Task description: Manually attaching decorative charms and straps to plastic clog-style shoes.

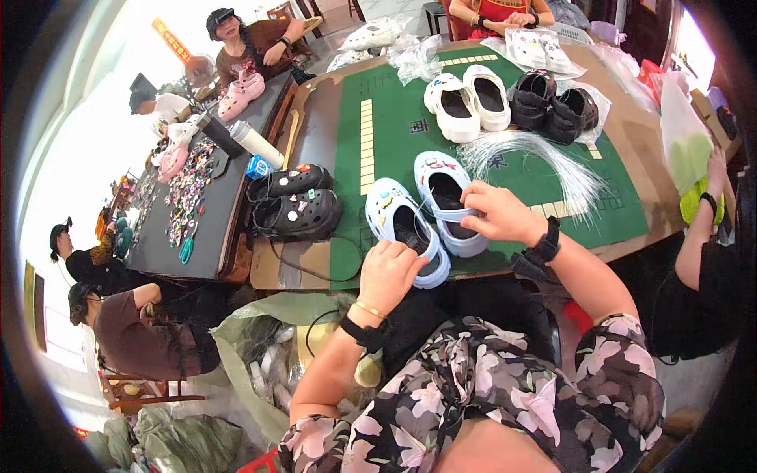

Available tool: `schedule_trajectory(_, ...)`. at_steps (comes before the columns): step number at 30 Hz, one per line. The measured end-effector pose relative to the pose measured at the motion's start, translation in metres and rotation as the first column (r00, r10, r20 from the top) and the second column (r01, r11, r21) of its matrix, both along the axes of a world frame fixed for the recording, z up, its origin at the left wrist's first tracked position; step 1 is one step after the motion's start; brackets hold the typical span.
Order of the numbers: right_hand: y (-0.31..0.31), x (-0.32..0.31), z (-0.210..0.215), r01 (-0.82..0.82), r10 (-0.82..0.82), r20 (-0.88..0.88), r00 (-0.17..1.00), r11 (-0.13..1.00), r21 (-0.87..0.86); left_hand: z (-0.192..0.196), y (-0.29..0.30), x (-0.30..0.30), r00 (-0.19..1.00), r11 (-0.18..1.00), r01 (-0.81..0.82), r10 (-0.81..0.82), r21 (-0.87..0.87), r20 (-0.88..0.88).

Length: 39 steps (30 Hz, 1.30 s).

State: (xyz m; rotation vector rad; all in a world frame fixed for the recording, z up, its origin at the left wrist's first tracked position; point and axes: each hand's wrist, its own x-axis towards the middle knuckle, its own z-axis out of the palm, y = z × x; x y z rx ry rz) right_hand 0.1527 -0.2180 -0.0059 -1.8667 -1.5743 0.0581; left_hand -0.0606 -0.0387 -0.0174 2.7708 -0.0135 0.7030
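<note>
A pair of light blue clogs with charms on the toes rests on the green mat (378, 110), heels toward me. My left hand (389, 276) is closed on the heel strap of the left clog (384, 209). Fingers of my right hand (501, 211) close on the side and strap of the right clog (465, 240). Beyond my right hand lies a fanned bundle of clear plastic strands (552, 162). Left of the pair stand black clogs (303, 211) with charms; white clogs (453, 118) and more black clogs (544, 102) stand farther off.
On the dark left table are loose charms (188, 189), pink clogs (240, 96), a pale bottle (259, 144) and a blue box (260, 167). Below the near edge hangs an open sack (264, 347) of bagged items. Several people sit around. At right, a person's hand (716, 169) touches green clogs (691, 201).
</note>
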Motion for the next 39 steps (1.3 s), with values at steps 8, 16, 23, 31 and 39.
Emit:
schedule_trajectory(8,-0.022,-0.029,-0.018,-0.031,0.044,-0.146,0.988,0.996,0.087,-0.031,-0.005,-0.010,0.990,0.930,-0.106,0.067,-0.352,-0.121)
schedule_trajectory(16,-0.057,0.055,-0.047,0.611,-0.613,0.003,0.790,0.787,-0.087,-0.038,0.013,0.000,0.995,0.918,-0.079,0.049,-0.388,-0.085)
schedule_trajectory(23,-0.090,0.099,-0.076,0.789,-0.705,0.366,0.607,0.483,-0.380,-0.030,0.009,-0.007,0.998,0.892,-0.061,0.061,-0.448,-0.016)
schedule_trajectory(31,-0.069,0.008,-0.037,0.259,-0.335,-0.154,0.929,0.890,-0.374,-0.016,-0.038,-0.012,0.932,0.960,0.187,-0.106,-0.209,0.347)
schedule_trajectory(39,-0.085,-0.049,0.013,-0.165,0.016,-0.525,0.851,0.957,-0.238,-0.024,-0.088,0.033,0.935,0.881,0.347,-0.352,-0.321,0.044)
